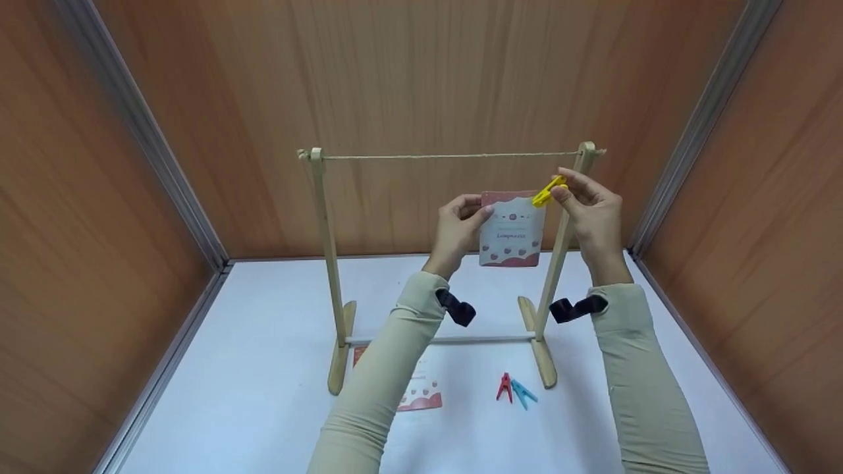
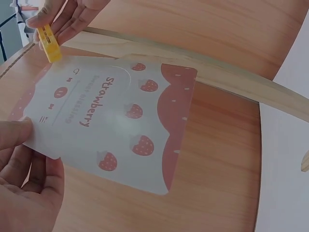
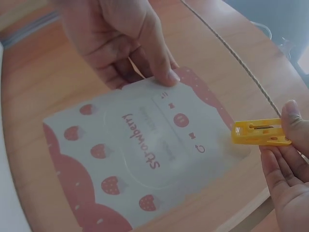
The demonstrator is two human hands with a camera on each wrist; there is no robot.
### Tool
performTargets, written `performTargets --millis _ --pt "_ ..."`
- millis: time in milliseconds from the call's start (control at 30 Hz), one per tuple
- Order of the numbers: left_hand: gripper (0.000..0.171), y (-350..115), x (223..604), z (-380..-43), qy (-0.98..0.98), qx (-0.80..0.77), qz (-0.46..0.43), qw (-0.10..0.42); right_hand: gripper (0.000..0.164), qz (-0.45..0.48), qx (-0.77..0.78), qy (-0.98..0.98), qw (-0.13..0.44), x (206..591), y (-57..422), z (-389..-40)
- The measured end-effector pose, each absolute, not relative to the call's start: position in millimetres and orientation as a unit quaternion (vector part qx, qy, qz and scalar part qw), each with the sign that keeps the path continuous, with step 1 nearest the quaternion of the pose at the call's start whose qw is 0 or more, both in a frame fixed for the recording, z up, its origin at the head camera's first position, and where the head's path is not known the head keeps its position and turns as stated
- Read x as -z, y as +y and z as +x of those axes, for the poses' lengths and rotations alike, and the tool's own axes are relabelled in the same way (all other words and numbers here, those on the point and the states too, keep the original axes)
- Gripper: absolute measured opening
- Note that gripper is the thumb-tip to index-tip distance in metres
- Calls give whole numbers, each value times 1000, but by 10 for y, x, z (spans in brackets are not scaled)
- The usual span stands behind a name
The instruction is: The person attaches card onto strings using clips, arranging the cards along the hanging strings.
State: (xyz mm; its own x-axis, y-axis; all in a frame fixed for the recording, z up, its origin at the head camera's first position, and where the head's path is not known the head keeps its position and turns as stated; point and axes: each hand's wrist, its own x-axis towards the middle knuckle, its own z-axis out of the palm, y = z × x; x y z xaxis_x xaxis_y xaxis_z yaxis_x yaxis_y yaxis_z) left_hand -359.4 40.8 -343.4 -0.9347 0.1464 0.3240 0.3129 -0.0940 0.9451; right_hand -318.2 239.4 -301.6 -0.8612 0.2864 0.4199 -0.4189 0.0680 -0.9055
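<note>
My left hand [image 1: 456,232] pinches a pink-and-white strawberry card [image 1: 511,230] by its upper left edge, thumb on the near face. The printed word is upside down in the head view. With thumb and fingertips, my right hand [image 1: 595,209] holds a yellow clothespin [image 3: 259,132]. The clothespin's tip meets the card's upper right corner; I cannot tell whether it clamps the card. Both hands are below the string [image 1: 448,157], which is tied between the posts of a wooden rack [image 1: 328,243]. The card hangs clear of the table, near the right post [image 1: 560,257].
On the white table [image 1: 217,395], a red clothespin [image 1: 504,387] and a blue clothespin [image 1: 523,394] lie side by side near the rack's right foot [image 1: 544,359]. A second strawberry card [image 1: 421,399] lies flat, partly hidden under my left sleeve. Wooden panels [image 1: 421,79] surround the table.
</note>
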Motion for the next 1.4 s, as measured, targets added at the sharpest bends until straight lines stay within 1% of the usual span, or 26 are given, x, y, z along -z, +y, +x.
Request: performTargets --millis 200,567,900,1200,1333,1400 --pt "24 429 3385 -3604 -661 725 -179 65 36 69 -693 -660 282 2908 2368 -3194" --pt "23 482 3280 -3673 -652 726 -198 90 33 70 -717 -622 308 2765 2306 -3239" --pt "23 487 3221 -3698 -650 729 -192 95 28 81 -736 -582 337 2652 2265 -3263" --pt "23 525 3148 -3703 -661 720 -189 97 31 73 -738 -574 347 2559 2259 -3291" --pt "23 537 3127 -3706 -663 717 -191 99 28 75 -732 -575 356 2537 2252 -3309" --pt "24 542 3118 -3713 -663 716 -193 101 25 87 -718 -583 371 2536 2247 -3327"
